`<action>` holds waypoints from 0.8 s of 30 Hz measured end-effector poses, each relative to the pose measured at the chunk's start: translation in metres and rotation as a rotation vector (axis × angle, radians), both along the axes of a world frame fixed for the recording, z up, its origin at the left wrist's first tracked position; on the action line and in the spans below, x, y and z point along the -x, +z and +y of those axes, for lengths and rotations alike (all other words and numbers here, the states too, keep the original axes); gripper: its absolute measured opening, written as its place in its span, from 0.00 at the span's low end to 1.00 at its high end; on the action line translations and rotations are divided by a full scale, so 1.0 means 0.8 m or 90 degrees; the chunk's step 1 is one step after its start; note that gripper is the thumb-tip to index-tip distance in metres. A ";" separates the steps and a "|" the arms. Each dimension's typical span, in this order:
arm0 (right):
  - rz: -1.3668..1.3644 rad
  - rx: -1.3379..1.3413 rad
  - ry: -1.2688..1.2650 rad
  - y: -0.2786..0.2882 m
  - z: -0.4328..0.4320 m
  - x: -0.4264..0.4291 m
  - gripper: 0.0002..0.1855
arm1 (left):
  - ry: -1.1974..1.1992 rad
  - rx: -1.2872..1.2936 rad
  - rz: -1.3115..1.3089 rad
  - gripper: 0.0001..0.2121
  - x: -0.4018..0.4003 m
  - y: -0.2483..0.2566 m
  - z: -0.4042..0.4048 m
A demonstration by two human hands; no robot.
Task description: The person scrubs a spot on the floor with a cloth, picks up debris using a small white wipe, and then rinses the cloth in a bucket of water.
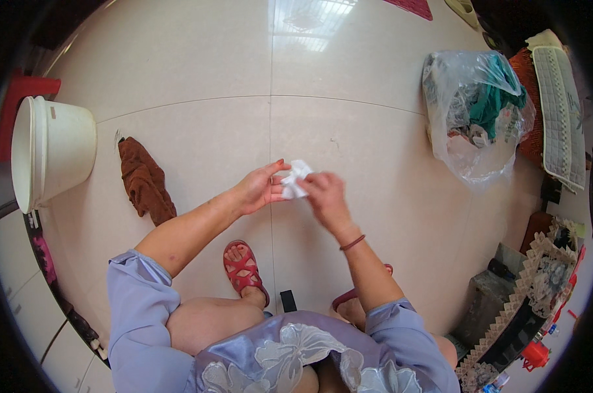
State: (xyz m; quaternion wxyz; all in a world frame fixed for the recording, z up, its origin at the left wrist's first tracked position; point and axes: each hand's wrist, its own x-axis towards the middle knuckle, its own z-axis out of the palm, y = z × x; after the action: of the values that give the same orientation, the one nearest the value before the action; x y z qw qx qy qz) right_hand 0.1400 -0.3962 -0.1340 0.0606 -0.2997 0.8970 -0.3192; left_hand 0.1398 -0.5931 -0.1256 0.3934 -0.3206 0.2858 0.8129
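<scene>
A crumpled white tissue (297, 178) is held between my two hands, above the tiled floor (375, 236). My right hand (326, 195), slightly blurred, pinches it from the right with the fingertips. On the other side my left hand (260, 185) is turned partly palm up, its fingers reaching to the tissue's left edge. How firmly the left fingers grip is hard to see. A brown cloth (144, 179) lies bunched on the floor, left of my left forearm.
At left, a white plastic bucket (68, 147) lies tilted near a red stool (19, 103). A clear plastic bag (453, 152) of mixed items stands at right, beside a quilted pad (561, 118). Nearer me, a lace-trimmed cover (547, 280) edges a table. My red sandals (245, 270) are below.
</scene>
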 end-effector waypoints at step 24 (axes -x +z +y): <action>-0.136 0.008 -0.395 -0.069 0.000 0.095 0.11 | 0.007 0.482 0.200 0.14 -0.019 -0.068 -0.075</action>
State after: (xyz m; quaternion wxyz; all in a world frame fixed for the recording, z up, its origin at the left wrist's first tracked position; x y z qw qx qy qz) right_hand 0.0641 -0.3965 -0.1892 0.0519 0.0229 0.9321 -0.3578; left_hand 0.1547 -0.6529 -0.1800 0.1952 -0.3160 0.6196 0.6915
